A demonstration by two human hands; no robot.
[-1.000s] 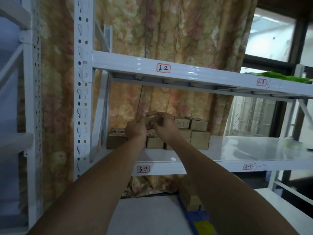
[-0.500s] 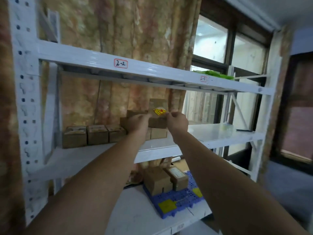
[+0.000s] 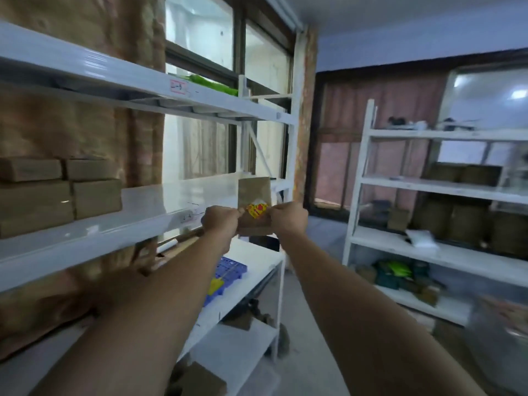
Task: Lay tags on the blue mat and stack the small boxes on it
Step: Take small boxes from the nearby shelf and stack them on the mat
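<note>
Swung right since half a second back, carrying the small box [image 3: 253,192] away from the stacked boxes [image 3: 57,195] to a spot high above the blue mat [image 3: 230,264]. Grips the box with both fists curled tight, left hand [image 3: 220,221] on its left side and right hand [image 3: 288,218] on its right, yellow-and-red sticker [image 3: 256,209] showing between them. Shows one yellow tag [image 3: 215,285] lying on the mat's near part, well below the box.

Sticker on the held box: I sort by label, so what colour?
The sticker is yellow with red print; head view.
</note>
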